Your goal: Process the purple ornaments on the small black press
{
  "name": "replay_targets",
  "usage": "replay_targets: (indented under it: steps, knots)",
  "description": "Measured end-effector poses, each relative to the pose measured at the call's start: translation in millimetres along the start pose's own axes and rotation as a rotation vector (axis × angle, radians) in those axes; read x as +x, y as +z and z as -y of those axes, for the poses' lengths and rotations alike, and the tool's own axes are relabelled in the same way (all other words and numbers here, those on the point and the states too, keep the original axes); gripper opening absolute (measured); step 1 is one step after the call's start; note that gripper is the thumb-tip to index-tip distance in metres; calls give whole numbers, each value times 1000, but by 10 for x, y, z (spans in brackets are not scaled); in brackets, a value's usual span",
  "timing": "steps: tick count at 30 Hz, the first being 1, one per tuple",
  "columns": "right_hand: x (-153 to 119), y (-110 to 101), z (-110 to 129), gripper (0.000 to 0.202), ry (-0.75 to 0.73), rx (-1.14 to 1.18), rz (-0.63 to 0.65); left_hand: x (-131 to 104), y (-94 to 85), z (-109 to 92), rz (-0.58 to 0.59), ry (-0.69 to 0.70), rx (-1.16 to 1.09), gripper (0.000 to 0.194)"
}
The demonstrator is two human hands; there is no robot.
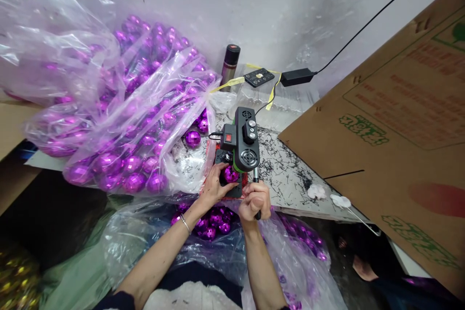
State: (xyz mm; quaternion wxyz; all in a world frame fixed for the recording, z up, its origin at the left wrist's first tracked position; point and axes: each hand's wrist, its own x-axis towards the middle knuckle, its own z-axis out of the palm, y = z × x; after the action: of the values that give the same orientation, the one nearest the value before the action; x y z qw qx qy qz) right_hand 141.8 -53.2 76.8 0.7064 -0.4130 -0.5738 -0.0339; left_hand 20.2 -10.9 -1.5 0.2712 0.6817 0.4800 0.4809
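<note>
My left hand (213, 187) has its thumb and fingers closed round a shiny purple faceted ball (231, 173), under the front end of a small black and green bench machine (247, 135). The fist of my right hand (255, 199) is wrapped round the black-gripped lever (256, 174) on the machine's right side. A red rocker switch (228, 137) sits on the machine's left. Just left of the machine, a loose purple ball (193, 138) lies at the mouth of a clear plastic bag (178, 77) full of such balls. The ball's underside is hidden.
Short black strands litter the white tabletop (286, 189). A large cardboard box (392, 121) leans in from the right. Behind stand a dark flask (230, 63) and a power adapter (298, 77) with its cord. More purple balls (214, 223) lie in plastic below the table edge.
</note>
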Motion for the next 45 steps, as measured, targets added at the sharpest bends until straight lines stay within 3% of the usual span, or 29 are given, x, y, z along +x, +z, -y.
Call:
replay_targets:
  steps: [8,18,21,24,28,33,37,41,43,45]
  knots:
    - [2,1,-59,43,-121,-56,72,22,-20,-10,8,-28,17,62]
    - [689,82,500,37,123,-40,64,48,-139,27,8,-67,-40,61]
    - [678,88,512,37,110,-22,72,-144,-241,26,-48,-69,-31,62]
    - [624,94,493,37,88,-2,61,-499,-400,37,-59,28,6,61]
    - [580,111,475,37,87,-2,35,-999,-584,123,84,214,80,48]
    - [560,122,464,38,97,-7,28,-1247,-635,332,280,140,232,49]
    - [562,123,463,39,114,-13,26,-1157,-661,306,307,111,228,58]
    - [547,120,455,37,108,17,19,-870,-828,-17,353,48,45,44]
    - [532,120,447,37,101,20,15,-616,-974,-202,299,11,-33,37]
    - [520,122,439,38,104,-5,16,-284,-1136,-340,161,-31,-51,35]
